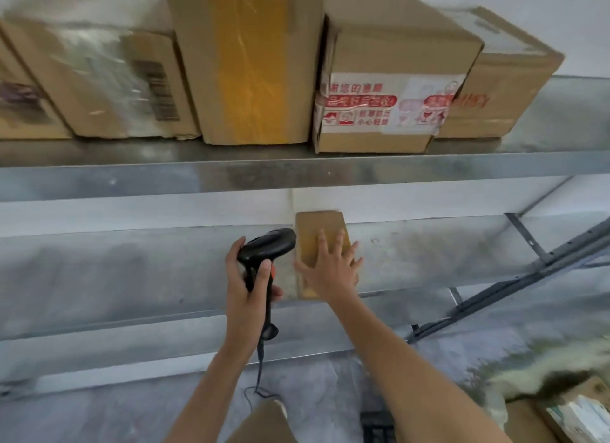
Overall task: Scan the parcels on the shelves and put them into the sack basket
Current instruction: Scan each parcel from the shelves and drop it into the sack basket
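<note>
My right hand [330, 271] lay flat, fingers spread, on a small parcel [318, 231] at the lower shelf's [132, 271] front edge; left hand [246, 277] gripped scanner [267, 244]. Approx. five boxes [251, 63] on upper shelf [330, 168] left unscanned.

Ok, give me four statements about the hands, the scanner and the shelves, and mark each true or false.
1. The left hand grips the black scanner. True.
2. The right hand lies with spread fingers on the small flat parcel. True.
3. The upper shelf holds nothing. False: a row of cardboard boxes stands on it.
4. The scanner is cordless. False: a cable hangs from its handle.
</note>
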